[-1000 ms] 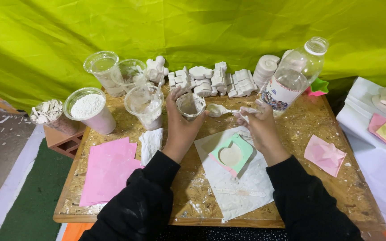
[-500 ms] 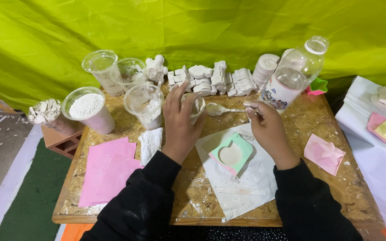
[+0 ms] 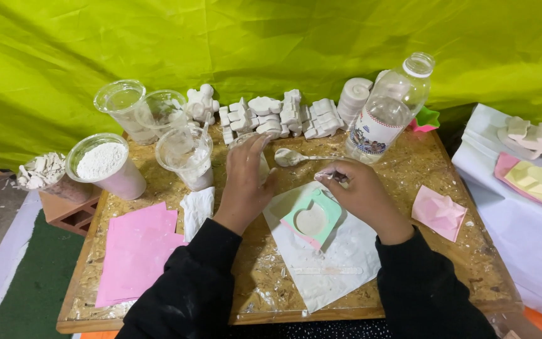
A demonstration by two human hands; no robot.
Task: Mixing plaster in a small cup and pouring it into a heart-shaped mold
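Head view of a chipboard table point(image 3: 446, 188) set before a yellow-green cloth backdrop point(image 3: 271, 44). Pink sheets point(image 3: 136, 248) lie at the near left of the table; a white paper sheet point(image 3: 330, 263) lies at near centre, with a flat wooden stick point(image 3: 327, 270) resting on it. A clear plastic water bottle point(image 3: 389, 110), uncapped, stands at the far right. A clear tub of white powder point(image 3: 103, 164) stands at the far left, with three clear plastic cups point(image 3: 186, 154) beside and behind it. A row of white plaster casts point(image 3: 277, 116) lines the far edge.

The left hand point(image 3: 244, 182) is wrapped around a small clear cup point(image 3: 260, 164) just beyond the paper sheet, fingers curled over its rim; most of the cup is hidden by the hand. The right hand point(image 3: 362, 194) is clenched on the handle end of a spoon point(image 3: 296, 157), whose plaster-coated bowl rests on the table, pointing towards the small cup. Between the two hands, on the paper sheet, sits a green mould point(image 3: 313, 218) filled with pale mix, touching neither hand. A pink mould point(image 3: 438, 212) lies well apart at right.
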